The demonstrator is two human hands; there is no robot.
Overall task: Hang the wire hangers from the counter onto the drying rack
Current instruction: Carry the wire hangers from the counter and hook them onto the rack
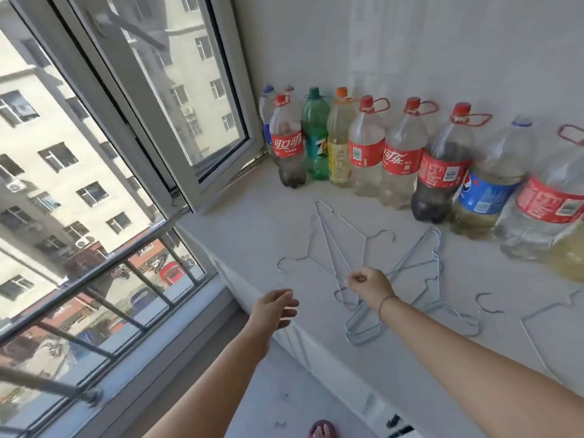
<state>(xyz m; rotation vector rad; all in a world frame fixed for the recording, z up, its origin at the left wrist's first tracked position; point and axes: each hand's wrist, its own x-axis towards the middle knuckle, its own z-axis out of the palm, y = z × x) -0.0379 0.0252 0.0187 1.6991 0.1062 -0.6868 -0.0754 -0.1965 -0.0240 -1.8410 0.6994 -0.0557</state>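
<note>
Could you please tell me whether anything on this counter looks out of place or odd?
The thin silver wire hangers lie scattered and overlapping on the white counter, hooks pointing every way, so they may snag when lifted. The plastic soda bottles along the wall stand upright in a row; nothing looks spilled.

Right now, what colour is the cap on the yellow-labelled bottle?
Orange cap on the yellow-labelled bottle; head view.
</note>
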